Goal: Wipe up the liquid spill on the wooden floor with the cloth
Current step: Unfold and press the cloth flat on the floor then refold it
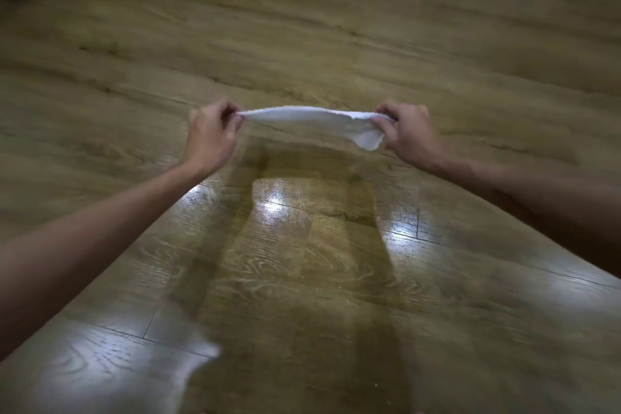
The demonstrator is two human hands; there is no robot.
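Over wooden floor, cloth between fingers.

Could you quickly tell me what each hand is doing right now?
Left hand: pinches one end of the white cloth.
Right hand: grips the other end.

The cloth is white and soft. It is stretched out long and flat in the air, above the floor. The left hand pinches one end and the right hand pinches the other. One corner droops down near the right hand. The floor is brown wood. The part close by is shiny, with bright light spots. I cannot tell which part is wet.
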